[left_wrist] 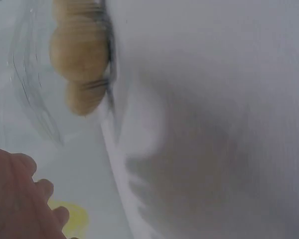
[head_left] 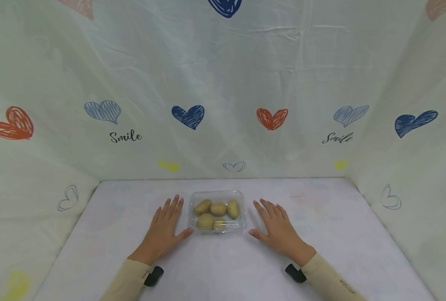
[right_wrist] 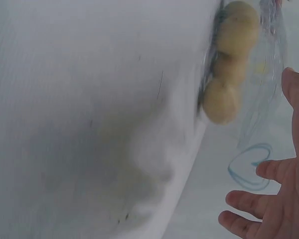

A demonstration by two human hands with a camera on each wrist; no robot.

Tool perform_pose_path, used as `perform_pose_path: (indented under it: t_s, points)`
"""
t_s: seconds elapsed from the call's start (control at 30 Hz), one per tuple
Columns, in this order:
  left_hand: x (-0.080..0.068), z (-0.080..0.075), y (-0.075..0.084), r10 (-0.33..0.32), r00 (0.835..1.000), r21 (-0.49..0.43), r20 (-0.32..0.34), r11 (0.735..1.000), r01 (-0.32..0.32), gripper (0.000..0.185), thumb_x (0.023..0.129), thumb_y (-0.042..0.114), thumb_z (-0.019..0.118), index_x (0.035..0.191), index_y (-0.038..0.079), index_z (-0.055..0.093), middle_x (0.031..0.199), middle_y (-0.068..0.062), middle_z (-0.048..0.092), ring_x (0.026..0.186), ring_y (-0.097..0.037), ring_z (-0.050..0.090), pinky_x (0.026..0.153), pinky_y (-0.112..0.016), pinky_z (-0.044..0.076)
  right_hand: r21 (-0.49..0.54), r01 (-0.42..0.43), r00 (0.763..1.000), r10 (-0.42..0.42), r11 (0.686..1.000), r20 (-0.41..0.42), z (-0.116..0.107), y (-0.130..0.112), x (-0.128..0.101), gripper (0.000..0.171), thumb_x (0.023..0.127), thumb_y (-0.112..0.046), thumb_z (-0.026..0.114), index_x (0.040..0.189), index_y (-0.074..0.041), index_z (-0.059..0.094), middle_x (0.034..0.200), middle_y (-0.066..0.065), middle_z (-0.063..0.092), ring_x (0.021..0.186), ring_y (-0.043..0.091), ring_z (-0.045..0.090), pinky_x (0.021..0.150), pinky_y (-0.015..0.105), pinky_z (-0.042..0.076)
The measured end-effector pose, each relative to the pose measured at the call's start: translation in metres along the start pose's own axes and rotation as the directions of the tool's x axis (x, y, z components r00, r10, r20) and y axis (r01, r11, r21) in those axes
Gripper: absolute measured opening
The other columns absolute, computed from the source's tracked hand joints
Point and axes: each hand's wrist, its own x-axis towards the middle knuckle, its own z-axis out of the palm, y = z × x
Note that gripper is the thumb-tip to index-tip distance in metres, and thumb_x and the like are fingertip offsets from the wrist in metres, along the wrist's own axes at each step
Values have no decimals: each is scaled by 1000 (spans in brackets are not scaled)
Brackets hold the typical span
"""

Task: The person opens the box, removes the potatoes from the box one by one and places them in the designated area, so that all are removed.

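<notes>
A clear plastic box (head_left: pixel 217 195) holding several small potatoes (head_left: pixel 218 208) sits in the middle of the white-covered table (head_left: pixel 320 251). My left hand (head_left: pixel 165 228) lies flat on the table just left of the box, fingers straight, thumb close to its front corner. My right hand (head_left: pixel 277 228) lies flat just right of it, a small gap between thumb and box. Neither hand holds anything. The left wrist view shows the potatoes (left_wrist: pixel 79 50) and my left hand's fingers (left_wrist: pixel 20 199). In the right wrist view appear the potatoes (right_wrist: pixel 236 30) and my right hand's fingers (right_wrist: pixel 269 209).
A cloth printed with hearts and "Smile" (head_left: pixel 125 136) walls in the table at the back and both sides. Beige sleeves (head_left: pixel 128 280) cover both forearms, each with a black wrist mount (head_left: pixel 154 276).
</notes>
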Motion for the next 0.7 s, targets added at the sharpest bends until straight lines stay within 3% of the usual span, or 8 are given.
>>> perform_pose_path:
  t_s: [0.43,0.7]
  points:
    - [-1,15,20,30,1000,-12,-5,999,-30,91,83,63,52,149,10,16,154,-9,13,138,-35,15,107,-54,14,82,3,1000,-2,997,-22,16,-26,4,89,81,-56,61,148,-13,23,145,14,31,130,31,31,106,51,20]
    - [0,16,31,32,999,-30,-43,999,-34,91,83,52,60,147,2,19,152,-14,19,135,-38,21,105,-55,19,145,-26,998,33,989,-44,23,-39,10,91,80,-53,65,148,-12,21,146,15,29,129,31,31,105,49,22]
